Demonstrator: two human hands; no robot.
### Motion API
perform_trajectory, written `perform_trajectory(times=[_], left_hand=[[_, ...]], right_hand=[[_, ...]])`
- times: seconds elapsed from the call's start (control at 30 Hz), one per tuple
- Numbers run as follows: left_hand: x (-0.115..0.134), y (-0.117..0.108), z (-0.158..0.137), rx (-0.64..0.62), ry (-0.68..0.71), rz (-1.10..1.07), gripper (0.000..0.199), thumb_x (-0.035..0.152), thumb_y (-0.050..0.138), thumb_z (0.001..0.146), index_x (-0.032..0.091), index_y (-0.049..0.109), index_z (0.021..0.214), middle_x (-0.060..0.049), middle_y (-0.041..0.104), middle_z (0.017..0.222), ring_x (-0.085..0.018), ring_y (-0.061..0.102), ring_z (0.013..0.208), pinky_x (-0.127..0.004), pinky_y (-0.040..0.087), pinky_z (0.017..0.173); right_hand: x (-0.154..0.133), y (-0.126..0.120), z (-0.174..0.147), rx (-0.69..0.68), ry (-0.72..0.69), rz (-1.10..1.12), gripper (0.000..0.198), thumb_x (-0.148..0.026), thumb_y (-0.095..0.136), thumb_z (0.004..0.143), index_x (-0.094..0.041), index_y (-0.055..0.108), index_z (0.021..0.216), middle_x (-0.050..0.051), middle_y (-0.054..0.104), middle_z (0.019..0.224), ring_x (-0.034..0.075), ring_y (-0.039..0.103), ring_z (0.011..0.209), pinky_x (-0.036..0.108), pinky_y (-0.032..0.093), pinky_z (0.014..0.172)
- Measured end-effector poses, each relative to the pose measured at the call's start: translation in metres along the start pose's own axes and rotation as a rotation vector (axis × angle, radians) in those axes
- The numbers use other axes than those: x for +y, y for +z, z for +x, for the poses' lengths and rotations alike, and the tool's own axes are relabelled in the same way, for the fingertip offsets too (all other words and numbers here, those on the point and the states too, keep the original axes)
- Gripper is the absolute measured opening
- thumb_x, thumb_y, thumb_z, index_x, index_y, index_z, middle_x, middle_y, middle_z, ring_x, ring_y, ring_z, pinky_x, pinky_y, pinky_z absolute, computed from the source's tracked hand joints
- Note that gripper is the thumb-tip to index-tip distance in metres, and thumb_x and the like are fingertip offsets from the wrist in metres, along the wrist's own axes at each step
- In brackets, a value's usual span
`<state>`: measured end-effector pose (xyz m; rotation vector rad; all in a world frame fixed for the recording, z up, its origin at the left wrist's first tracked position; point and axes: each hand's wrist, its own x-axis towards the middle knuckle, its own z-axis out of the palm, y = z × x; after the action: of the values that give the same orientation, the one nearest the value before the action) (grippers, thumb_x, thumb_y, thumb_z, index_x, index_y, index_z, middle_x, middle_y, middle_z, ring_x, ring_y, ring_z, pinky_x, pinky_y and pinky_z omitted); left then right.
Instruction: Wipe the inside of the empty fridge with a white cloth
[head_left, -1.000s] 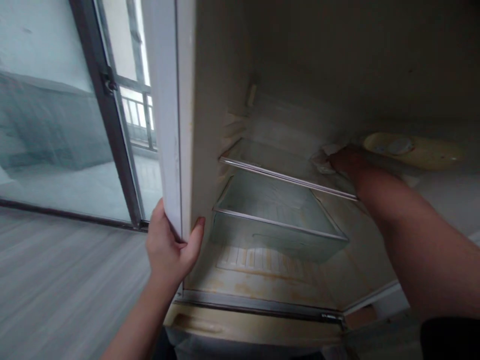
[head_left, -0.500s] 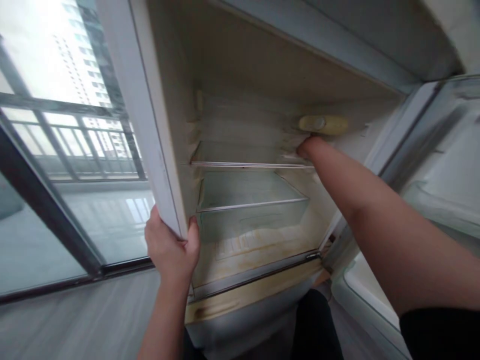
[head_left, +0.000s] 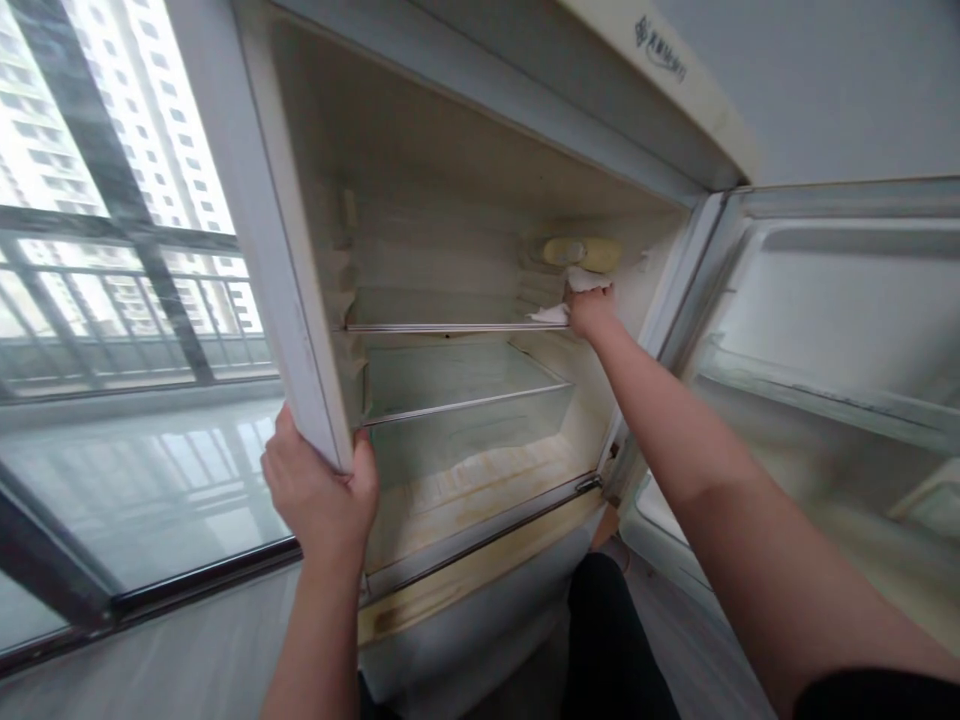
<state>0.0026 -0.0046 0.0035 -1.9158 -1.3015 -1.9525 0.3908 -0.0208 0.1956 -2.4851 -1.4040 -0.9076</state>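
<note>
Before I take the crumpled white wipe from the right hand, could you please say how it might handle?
The crumpled white wipe is probably floppy, since it lies bunched, poking out unevenly beside the right hand. It looks thin, so likely light. Its irregular shape suggests it would hardly roll.

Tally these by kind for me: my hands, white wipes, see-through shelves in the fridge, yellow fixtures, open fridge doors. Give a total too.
Hands: 2, left hand and right hand
White wipe: 1
See-through shelves: 2, upper shelf and lower shelf
Yellow fixture: 1
Open door: 1
Total: 7
</note>
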Motion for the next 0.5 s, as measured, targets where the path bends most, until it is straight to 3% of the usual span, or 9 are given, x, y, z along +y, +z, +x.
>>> perform_trajectory(times=[0.27,0.4,0.5], left_hand=[[-0.002,0.001,0.002,-0.025,-0.035,0.013,0.089,0.046,0.065,0.081,0.003,0.035,0.152,-0.03,0.053,0.138,-0.047,0.054,0.126,-0.065,0.043,0.104],[-0.001,0.002,0.004,-0.039,-0.075,0.017,0.092,0.049,0.064,0.077,0.002,0.036,0.15,-0.031,0.054,0.135,-0.05,0.053,0.124,-0.068,0.042,0.102],[-0.001,0.002,0.004,-0.045,-0.097,0.022,0.095,0.05,0.064,0.074,0.002,0.036,0.151,-0.03,0.055,0.133,-0.051,0.053,0.123,-0.068,0.041,0.102]], right_hand=[[0.006,0.015,-0.048,0.228,0.242,0.072,0.046,-0.014,0.034,0.096,-0.003,0.068,0.124,0.025,0.064,0.127,0.033,0.053,0.127,0.048,0.028,0.117],[0.01,0.008,-0.045,0.312,0.275,0.105,0.049,-0.013,0.038,0.093,0.0,0.059,0.135,0.029,0.056,0.137,0.033,0.045,0.134,0.047,0.026,0.118],[0.005,-0.002,-0.032,0.365,0.304,0.122,0.053,-0.017,0.041,0.092,0.001,0.054,0.141,0.031,0.058,0.131,0.037,0.044,0.136,0.054,0.022,0.119]])
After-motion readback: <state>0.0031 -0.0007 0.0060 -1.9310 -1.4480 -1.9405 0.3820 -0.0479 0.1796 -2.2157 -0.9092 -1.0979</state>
